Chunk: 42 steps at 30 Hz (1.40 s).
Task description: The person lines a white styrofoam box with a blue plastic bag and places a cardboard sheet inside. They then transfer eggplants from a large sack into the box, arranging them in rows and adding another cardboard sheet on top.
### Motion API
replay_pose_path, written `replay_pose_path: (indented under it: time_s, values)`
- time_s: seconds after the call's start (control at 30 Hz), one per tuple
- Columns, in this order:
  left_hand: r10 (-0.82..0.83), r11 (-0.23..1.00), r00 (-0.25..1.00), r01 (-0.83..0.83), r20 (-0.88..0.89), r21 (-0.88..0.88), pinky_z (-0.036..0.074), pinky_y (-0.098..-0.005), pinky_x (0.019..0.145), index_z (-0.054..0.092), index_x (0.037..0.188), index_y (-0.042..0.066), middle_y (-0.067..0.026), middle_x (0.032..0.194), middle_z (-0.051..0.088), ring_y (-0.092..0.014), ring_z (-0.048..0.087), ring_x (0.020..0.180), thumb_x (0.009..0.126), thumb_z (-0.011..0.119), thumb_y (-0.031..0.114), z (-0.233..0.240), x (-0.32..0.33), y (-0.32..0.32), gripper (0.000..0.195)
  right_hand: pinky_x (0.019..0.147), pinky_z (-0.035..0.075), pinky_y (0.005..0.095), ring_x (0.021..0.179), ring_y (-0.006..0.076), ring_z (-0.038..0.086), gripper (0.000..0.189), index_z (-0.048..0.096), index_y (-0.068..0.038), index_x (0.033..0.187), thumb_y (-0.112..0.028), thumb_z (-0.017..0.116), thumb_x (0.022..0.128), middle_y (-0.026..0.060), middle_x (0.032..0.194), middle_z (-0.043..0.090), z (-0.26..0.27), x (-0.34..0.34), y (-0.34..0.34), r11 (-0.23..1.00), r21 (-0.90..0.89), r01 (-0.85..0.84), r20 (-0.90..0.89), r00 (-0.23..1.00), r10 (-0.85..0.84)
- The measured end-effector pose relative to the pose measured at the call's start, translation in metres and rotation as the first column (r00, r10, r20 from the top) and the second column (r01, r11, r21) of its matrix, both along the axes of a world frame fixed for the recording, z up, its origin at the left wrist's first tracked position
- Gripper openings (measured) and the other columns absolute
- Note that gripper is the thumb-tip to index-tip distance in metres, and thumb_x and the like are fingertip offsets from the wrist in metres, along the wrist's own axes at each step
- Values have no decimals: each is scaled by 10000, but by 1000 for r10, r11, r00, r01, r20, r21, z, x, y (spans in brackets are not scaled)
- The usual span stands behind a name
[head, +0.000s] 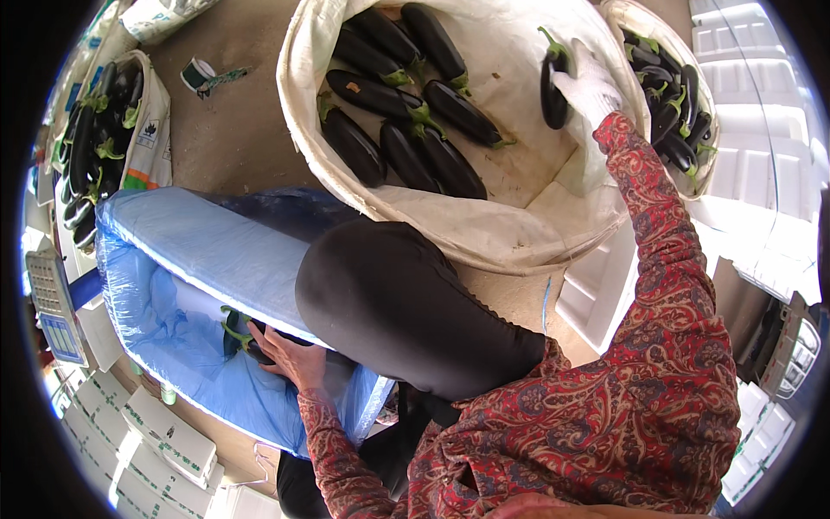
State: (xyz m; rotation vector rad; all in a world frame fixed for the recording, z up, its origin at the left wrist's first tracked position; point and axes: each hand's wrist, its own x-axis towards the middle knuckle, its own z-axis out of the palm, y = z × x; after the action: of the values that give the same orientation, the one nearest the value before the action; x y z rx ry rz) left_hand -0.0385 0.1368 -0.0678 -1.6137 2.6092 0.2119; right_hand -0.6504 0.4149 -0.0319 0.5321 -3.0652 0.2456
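Note:
My right hand [589,83], in a white glove, holds a dark purple eggplant [554,91] upright by its side, stem up, at the right side of a large round cloth-lined basket [389,211]. Inside that basket several eggplants [373,97] lie grouped on the left. My left hand [293,355] is bare and reaches into a white foam box lined with blue plastic film [194,230]. Its fingers curl over an eggplant [258,352] there, beside another green-stemmed one [231,334]. The lower part of the gripped fruit is hidden by my hand and the film.
My bent knee [402,292] lies between box and basket. Eggplants fill a sack [152,130] at the left and a smaller basket [707,117] at the right. A tape roll [198,73] is on the floor. White foam boxes [168,431] are stacked lower left; a scale [57,305] stands leftmost.

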Motion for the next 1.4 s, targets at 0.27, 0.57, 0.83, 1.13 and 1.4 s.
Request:
replay_pose_path:
  time_s: [0.27, 0.57, 0.83, 1.13, 1.4]
  values:
    - [-49, 999, 998, 49, -47, -5, 6, -775, 1156, 112, 1671, 154, -189, 1717, 143, -389, 135, 1593, 991, 518, 633, -61, 90, -17, 926, 961, 544, 479, 1121, 390, 666, 440, 634, -93, 1289, -269, 673, 888, 188, 1185, 693, -53, 92, -112, 853, -158, -498, 361, 774, 519]
    - [-124, 992, 989, 121, -75, -46, 26, -843, 1098, 224, 1548, 92, -241, 1695, 142, -459, 169, 1561, 797, 827, 498, -21, 32, -3, 1045, 954, 538, 471, 1121, 408, 635, 440, 610, 5, 1155, -208, 731, 790, 238, 1161, 680, -97, 114, -201, 865, 42, -499, 332, 824, 459]
    - [53, 995, 998, -54, 14, 79, 7, -791, 1154, 386, 1402, 191, -169, 1710, 146, -389, 196, 1564, 614, 923, 442, 22, -17, 5, 986, 990, 521, 414, 1054, 267, 681, 613, 599, 66, 1336, -331, 674, 874, 190, 1119, 709, -9, 108, -109, 703, -562, 436, 827, 266, 496]
    - [63, 986, 998, -60, -15, 154, 83, -835, 1107, 392, 1473, 192, -211, 1700, 126, -452, 185, 1551, 633, 925, 462, 32, -19, 3, 1031, 852, 571, 369, 917, 242, 704, 486, 538, 16, 1381, -223, 610, 964, 142, 1130, 688, 109, 151, -134, 467, -775, 426, 616, 342, 710]
    - [47, 948, 997, -62, 55, 313, 106, -845, 1130, 360, 1557, 229, -181, 1712, 63, -388, 111, 1589, 671, 876, 568, 44, -15, -4, 1080, 1025, 509, 330, 1213, 246, 643, 884, 425, -38, 1532, -71, 754, 712, 127, 1410, 589, 246, 264, -232, 193, -452, -871, 206, 108, 973]
